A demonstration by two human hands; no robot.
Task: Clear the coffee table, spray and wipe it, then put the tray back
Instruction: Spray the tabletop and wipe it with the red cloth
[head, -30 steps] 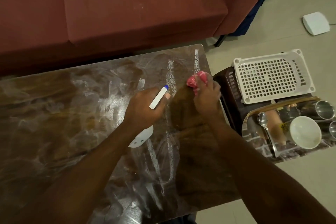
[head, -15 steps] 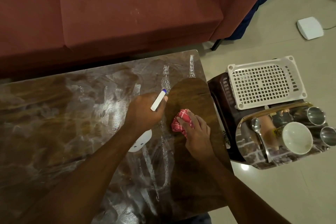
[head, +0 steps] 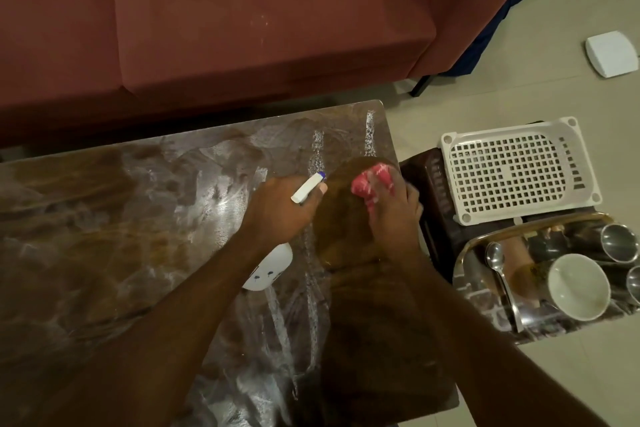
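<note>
The brown coffee table fills the left and middle, its top streaked with white spray foam. My left hand grips a white spray bottle with a blue-tipped nozzle, just above the tabletop. My right hand holds a bunched red cloth against the table near its far right edge, where a dark wiped patch shows. The shiny metal tray sits on the floor to the right, carrying a white bowl, a spoon and two steel cups.
A dark red sofa runs along the table's far side. A white perforated basket lies on a dark crate beside the table's right edge. A white box rests on the tiled floor at the far right.
My right hand has pushed the red cloth back from the middle of the wiped patch to the table's far right edge. The left hand and bottle have barely moved.
</note>
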